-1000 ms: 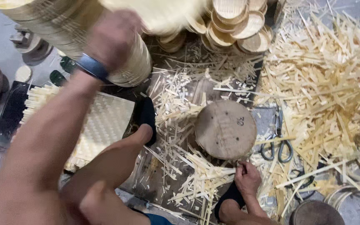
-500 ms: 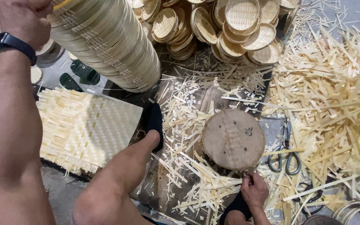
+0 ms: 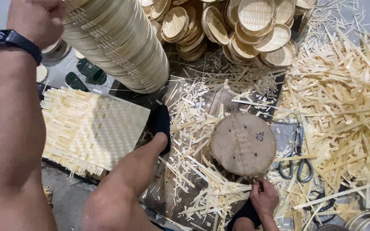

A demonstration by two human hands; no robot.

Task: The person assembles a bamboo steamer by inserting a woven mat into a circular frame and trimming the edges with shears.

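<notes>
My left hand (image 3: 35, 19), with a dark watch on its wrist, is raised at the top left against a tall leaning stack of woven bamboo trays (image 3: 120, 47). Its fingers curl toward the stack and are hidden. My right hand (image 3: 262, 197) is low in the view, just below a round wooden block (image 3: 243, 143). Its fingers pinch thin bamboo strips (image 3: 219, 188) lying at the block's near edge. My leg in a dark sock (image 3: 162, 124) stretches between a flat woven bamboo mat (image 3: 93, 130) and the block.
Heaps of small round woven trays (image 3: 253, 30) lie at the top. A large pile of bamboo strips (image 3: 343, 94) covers the right side. Scissors (image 3: 296, 160) lie right of the block. Dark sandals (image 3: 86, 75) sit behind the mat.
My left arm has swung from over the stack to its left side. The right hand stays by the block's near edge. The view has shifted slightly.
</notes>
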